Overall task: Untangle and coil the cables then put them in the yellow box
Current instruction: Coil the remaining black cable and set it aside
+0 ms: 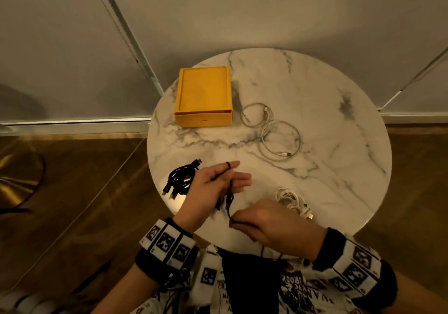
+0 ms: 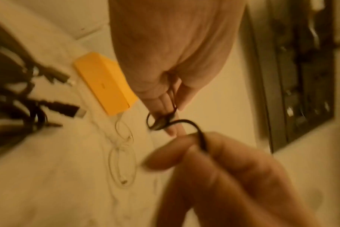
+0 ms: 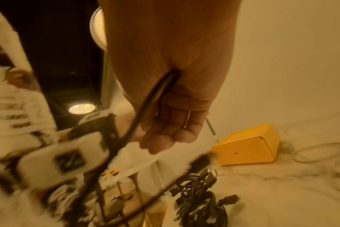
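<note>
A thin black cable [image 1: 230,200] runs between my two hands above the near edge of the round marble table [image 1: 327,110]. My left hand [image 1: 213,185] has its fingers stretched out, with the cable looped round the index finger [image 1: 229,165] and pinched between thumb and fingers [image 2: 161,99]. My right hand [image 1: 269,224] pinches the cable's lower part [image 2: 201,138] [image 3: 145,104] nearer my body. The yellow box [image 1: 203,117] stands open and empty at the table's far left.
A tangled bundle of black cables [image 1: 180,180] lies left of my left hand. Two coiled white cables [image 1: 257,115] [image 1: 278,141] lie right of the box. A bunched white cable [image 1: 293,200] sits by my right hand. Wooden floor surrounds the table.
</note>
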### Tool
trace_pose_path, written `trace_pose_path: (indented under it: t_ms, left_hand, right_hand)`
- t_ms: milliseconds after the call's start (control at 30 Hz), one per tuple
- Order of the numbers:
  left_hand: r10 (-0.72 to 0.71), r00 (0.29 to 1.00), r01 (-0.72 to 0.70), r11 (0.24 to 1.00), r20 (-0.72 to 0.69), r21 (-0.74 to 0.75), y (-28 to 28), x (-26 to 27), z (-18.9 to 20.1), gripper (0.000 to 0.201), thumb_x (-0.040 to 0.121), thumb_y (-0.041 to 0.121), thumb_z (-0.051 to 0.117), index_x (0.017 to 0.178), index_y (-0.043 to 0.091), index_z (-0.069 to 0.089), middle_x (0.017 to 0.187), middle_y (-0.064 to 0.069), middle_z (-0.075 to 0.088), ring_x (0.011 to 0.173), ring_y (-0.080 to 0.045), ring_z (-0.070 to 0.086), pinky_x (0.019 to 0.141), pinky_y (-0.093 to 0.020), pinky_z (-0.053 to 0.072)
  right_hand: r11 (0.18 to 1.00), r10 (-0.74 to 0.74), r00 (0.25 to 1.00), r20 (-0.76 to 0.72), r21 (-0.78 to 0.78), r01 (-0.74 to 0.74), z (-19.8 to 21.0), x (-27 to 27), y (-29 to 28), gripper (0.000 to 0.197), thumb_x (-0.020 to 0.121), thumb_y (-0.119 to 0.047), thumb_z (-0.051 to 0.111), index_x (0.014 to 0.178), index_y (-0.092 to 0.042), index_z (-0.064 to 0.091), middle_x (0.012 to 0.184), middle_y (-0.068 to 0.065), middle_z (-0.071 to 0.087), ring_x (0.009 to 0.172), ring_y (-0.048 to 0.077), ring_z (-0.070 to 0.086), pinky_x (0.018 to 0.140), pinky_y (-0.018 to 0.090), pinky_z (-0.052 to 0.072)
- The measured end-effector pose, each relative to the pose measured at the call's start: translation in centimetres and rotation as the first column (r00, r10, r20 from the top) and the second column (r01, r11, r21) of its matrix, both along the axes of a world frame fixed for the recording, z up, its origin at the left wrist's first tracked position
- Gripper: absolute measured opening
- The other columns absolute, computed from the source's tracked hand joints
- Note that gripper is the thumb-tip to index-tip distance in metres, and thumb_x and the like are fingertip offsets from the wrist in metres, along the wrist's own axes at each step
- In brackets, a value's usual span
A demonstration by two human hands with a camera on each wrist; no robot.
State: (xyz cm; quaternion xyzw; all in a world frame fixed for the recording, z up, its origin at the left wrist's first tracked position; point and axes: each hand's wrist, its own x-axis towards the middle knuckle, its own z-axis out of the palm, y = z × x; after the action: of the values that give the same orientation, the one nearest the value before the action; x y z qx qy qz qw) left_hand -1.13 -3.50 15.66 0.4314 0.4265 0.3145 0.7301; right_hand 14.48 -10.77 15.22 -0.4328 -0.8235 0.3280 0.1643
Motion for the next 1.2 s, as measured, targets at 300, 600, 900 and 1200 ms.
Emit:
trace_pose_path:
  t_ms: [300,600,900,1200]
  left_hand:
    - [0.001,0.999,0.006,0.983,-0.037,0.184,0.5,0.1,-0.7,0.029,0.098,-0.001,0.044,0.126,0.0,0.054,0.094,-0.014,0.074,0.089,-0.026,0.072,0.081,-0.028,0.056]
    - [-0.529,0.844,0.536,0.833,-0.082,0.141,-0.6,-1.4,0.2,0.03,0.098,0.014,0.04,0.102,0.008,0.069,0.069,-0.007,0.059,0.052,-0.016,0.05,0.053,-0.025,0.042]
    - [-0.36,0.906,0.366,0.93,0.224,0.015,-1.1,-0.1,0.9,0.03,0.095,0.023,0.044,0.084,0.008,0.068,0.054,0.0,0.045,0.04,-0.008,0.028,0.045,-0.02,0.03]
    - [-0.423,0.905,0.413,0.895,0.031,0.171,-0.9,-0.8,0.6,0.033,0.1,0.025,0.043,0.098,0.006,0.069,0.059,-0.006,0.055,0.041,-0.011,0.041,0.042,-0.023,0.033]
  right_hand:
    - [0.989,-0.111,0.991,-0.069,0.089,0.117,1.2,1.3,0.6,0.03,0.101,-0.036,0.044,0.09,-0.015,0.063,0.07,0.003,0.065,0.063,0.018,0.055,0.056,0.035,0.041]
    - [0.959,-0.208,0.97,-0.128,0.167,0.228,2.4,5.1,2.0,0.021,0.089,-0.045,0.065,0.086,-0.025,0.071,0.066,-0.01,0.06,0.056,-0.002,0.044,0.052,0.025,0.042]
    - [0.908,-0.35,0.848,-0.397,0.078,0.411,1.7,4.5,2.8,0.017,0.086,-0.032,0.071,0.088,-0.015,0.074,0.069,-0.008,0.059,0.06,0.008,0.054,0.058,0.023,0.043]
    - [0.818,-0.574,0.601,-0.556,-0.361,0.448,1.7,3.9,3.3,0.011,0.073,-0.02,0.077,0.077,-0.009,0.078,0.058,0.002,0.066,0.046,0.014,0.051,0.048,0.024,0.043]
